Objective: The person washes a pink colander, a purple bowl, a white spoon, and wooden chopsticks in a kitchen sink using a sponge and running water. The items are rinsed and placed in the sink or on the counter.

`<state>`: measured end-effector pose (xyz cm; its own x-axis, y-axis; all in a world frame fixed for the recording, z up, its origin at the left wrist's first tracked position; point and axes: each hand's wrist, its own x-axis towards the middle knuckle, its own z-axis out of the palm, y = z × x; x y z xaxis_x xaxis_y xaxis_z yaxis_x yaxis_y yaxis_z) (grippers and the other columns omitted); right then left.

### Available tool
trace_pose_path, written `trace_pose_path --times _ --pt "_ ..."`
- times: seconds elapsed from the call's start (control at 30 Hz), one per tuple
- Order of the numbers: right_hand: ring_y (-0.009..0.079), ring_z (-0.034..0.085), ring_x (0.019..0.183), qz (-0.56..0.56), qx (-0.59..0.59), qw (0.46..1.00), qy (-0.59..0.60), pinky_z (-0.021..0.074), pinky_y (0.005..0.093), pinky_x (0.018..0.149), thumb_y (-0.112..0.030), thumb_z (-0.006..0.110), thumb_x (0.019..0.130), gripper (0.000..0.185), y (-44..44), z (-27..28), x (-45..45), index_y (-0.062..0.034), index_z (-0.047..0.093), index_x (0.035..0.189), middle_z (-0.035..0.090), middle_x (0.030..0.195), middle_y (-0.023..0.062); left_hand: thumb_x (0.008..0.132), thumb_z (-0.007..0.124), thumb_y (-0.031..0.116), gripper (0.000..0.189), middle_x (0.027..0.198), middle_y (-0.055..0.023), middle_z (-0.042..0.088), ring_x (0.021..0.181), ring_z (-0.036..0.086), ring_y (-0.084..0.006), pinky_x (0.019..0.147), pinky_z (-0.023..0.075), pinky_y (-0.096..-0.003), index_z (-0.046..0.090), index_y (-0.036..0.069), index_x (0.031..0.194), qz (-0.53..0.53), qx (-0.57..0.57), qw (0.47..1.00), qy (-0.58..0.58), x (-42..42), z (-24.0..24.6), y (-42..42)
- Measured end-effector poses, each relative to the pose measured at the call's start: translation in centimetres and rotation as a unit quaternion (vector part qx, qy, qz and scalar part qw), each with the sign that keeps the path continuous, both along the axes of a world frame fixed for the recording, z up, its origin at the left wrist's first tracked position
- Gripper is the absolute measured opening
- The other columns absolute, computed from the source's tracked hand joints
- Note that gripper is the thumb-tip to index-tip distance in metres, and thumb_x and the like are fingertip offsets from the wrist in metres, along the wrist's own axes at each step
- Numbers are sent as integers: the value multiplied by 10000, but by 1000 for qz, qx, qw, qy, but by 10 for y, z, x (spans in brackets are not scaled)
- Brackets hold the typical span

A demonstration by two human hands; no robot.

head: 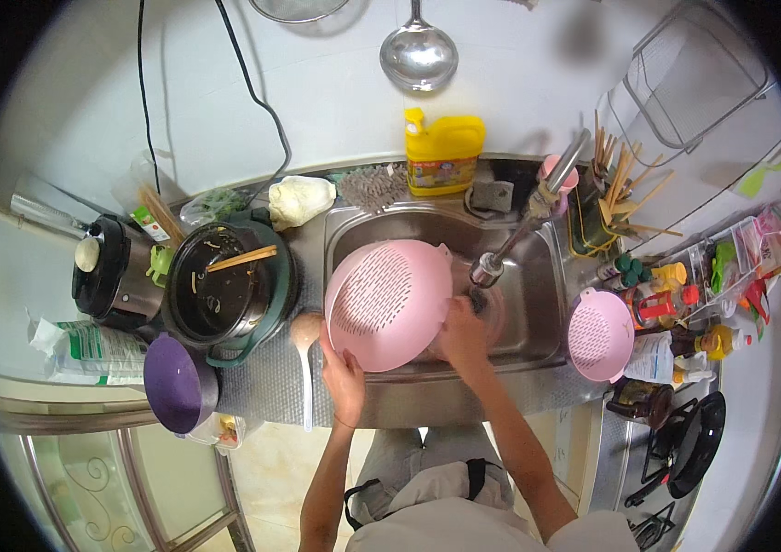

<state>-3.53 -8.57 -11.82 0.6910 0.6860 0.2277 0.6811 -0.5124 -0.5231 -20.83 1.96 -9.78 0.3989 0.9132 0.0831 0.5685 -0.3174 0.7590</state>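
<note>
A large pink plastic colander (425, 324) is tilted over the stainless steel sink (542, 297), its slotted side facing up. My left hand (343, 376) grips the rim at the lower left, thumb on the near side. At the colander's right edge is my right hand (465, 338), slightly blurred; its fingers are partly hidden, so its grasp is unclear. Just above that hand, the faucet's spout (486, 270) points down into the basin. Left of the colander, a ladle with a white handle (306, 386) lies on the steel counter (259, 393).
A dark pot (225, 310) with chopsticks (242, 258) across it and a purple bowl (173, 386) stand left. A yellow detergent jug (444, 155) is behind the sink. Rightward are a smaller pink colander (599, 334), several bottles (666, 301) and a frying pan (697, 445).
</note>
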Motion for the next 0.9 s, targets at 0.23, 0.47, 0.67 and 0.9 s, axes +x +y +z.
trace_pose_path --times 0.23,0.47,0.67,0.9 --pt "327 580 643 41 129 980 143 464 404 595 -83 604 725 150 97 3 -24 -9 571 851 575 785 188 788 455 -31 580 837 -293 562 704 563 -436 600 429 -465 231 65 1313 -11 21 1000 6 7 15 -13" --pt "344 580 633 47 144 982 116 480 415 571 -80 571 733 82 109 -17 -16 -19 555 785 574 702 176 794 458 -23 580 762 -279 565 685 569 -422 583 428 -458 233 84 1317 -29 3 999 -13 9 26 -19" --pt "325 576 601 42 193 958 208 471 405 549 -71 565 719 71 104 2 -18 -13 536 691 564 655 176 800 458 -17 586 723 -269 565 660 565 -420 569 420 -468 221 98 1324 -27 23 999 -4 10 28 -20" --pt "320 574 592 46 156 980 115 463 393 538 -86 580 710 99 107 -9 -8 -8 532 672 565 642 170 797 454 -27 590 682 -263 557 642 561 -422 561 416 -467 222 97 1325 -39 36 998 -23 16 27 -22"
